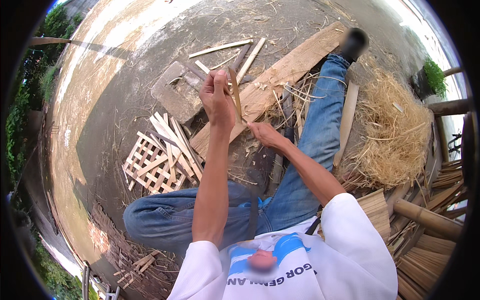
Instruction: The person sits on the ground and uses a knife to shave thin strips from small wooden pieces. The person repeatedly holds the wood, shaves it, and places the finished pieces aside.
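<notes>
My left hand (218, 102) is raised over a wooden plank, its fingers closed in a pinch near the upper part of a thin bamboo strip (235, 94). The strip slants down towards my right hand (267, 135), whose fingers pinch at its lower end. Below both hands lies the long, flat wooden plank (285, 70), running diagonally from near my lap to my right foot. Pale shavings rest on its surface. Exactly how my left fingertips grip the strip is partly hidden by the hand.
Left of the plank are a stone block (172, 92) and a woven bamboo lattice (145, 162) with loose strips on it. Several strips (220, 48) lie beyond. A heap of curly shavings (392, 130) is right of my outstretched leg, near bamboo poles (427, 218).
</notes>
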Motion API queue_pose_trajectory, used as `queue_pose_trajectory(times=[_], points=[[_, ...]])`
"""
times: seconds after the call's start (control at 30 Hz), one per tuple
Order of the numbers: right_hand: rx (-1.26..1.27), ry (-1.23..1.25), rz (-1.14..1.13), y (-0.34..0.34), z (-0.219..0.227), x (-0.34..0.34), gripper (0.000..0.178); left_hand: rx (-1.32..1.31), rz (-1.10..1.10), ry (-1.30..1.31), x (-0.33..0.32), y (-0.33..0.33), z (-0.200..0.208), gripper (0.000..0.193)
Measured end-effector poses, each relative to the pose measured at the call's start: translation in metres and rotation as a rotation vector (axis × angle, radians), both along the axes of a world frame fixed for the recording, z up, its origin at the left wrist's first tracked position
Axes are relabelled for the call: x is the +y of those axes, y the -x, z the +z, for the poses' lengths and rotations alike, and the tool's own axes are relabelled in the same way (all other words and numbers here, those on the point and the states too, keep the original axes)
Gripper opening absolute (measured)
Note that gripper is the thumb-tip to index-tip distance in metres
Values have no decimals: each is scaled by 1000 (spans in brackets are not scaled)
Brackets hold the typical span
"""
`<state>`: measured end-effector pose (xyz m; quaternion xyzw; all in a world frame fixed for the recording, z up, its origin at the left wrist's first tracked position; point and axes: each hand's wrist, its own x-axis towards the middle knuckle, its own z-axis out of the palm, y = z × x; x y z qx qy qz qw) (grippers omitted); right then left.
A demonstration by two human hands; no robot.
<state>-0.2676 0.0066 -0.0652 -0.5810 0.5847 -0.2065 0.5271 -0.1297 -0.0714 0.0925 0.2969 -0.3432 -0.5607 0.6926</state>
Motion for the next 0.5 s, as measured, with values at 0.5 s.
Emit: queue_pose_trajectory(times=[0.5], points=[[472, -7, -11, 1, -11, 40, 49, -471, -27, -55, 18, 25, 20, 27]])
